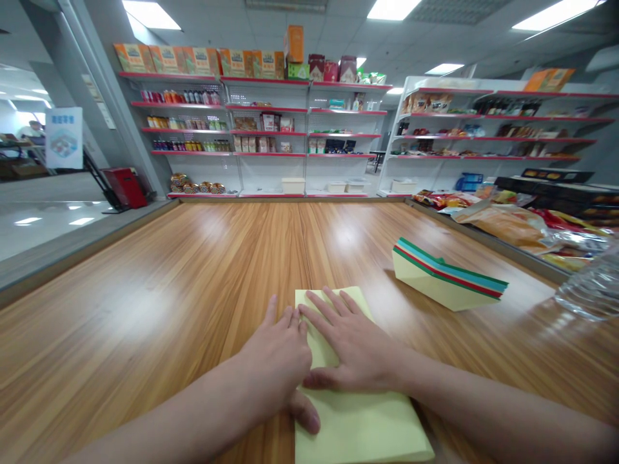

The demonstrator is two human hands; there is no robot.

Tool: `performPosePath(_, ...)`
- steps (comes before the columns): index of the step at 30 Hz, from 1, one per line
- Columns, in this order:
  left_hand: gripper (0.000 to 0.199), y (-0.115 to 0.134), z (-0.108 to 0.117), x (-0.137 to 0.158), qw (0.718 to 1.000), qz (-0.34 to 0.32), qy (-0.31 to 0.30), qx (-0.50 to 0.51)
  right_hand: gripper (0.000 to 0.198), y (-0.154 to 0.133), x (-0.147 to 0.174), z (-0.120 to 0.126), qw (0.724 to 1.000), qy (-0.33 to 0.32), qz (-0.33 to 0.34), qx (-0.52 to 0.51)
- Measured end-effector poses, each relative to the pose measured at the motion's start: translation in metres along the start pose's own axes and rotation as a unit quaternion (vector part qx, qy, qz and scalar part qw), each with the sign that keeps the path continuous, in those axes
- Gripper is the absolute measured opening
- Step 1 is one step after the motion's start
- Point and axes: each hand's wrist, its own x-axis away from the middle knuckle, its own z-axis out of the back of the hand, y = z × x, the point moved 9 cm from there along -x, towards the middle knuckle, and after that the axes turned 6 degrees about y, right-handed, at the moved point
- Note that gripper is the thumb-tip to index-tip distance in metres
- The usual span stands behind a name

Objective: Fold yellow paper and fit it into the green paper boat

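A sheet of pale yellow paper [360, 422], folded lengthwise, lies on the wooden table in front of me. My right hand [351, 345] rests flat across its upper half with the fingers spread. At the paper's left edge is my left hand [283, 354]; its thumb lies on the paper lower down and its fingers stretch forward along the edge, near my right fingertips. No other object shows in either hand. To the right stands a folded paper piece [447, 277], pale yellow with green, red and blue stripes along its top.
A clear plastic bottle or wrap [592, 287] lies at the table's right edge. Beyond that edge are snack packets [507, 222] and dark boxes. Shelves [271, 154] with goods line the back. A raised rim [87, 258] borders the wooden table [193, 283].
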Motion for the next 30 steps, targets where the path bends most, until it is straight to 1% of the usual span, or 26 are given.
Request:
performPosePath(7, 0.093, -0.001, 0.005, 0.002, 0.999, -0.013, 0.032, 0.016, 0.086, 0.003, 0.001, 0.0, 1.0, 0.015, -0.018, 0.009)
performPosePath(13, 0.08, 0.0, 0.009, 0.004, 0.998, -0.02, 0.056, 0.017, 0.088, 0.006, -0.001, -0.003, 1.0, -0.005, -0.023, -0.015)
performPosePath(16, 0.077, 0.0, 0.01, 0.005, 0.998, -0.023, 0.061, 0.015, 0.091, 0.006, -0.001, -0.004, 0.999, -0.014, -0.023, -0.028)
performPosePath(18, 0.076, 0.0, 0.012, 0.005, 0.998, -0.023, 0.064, 0.014, 0.092, 0.006, -0.001, -0.003, 0.999, -0.007, -0.024, -0.027)
performPosePath(24, 0.074, 0.001, 0.014, 0.007, 0.998, -0.015, 0.057, 0.012, 0.082, 0.007, 0.0, 0.001, 0.999, 0.026, -0.035, -0.006)
performPosePath(30, 0.075, 0.0, 0.013, 0.006, 0.997, -0.026, 0.066, 0.007, 0.084, 0.011, -0.002, -0.004, 0.999, 0.002, -0.039, -0.025)
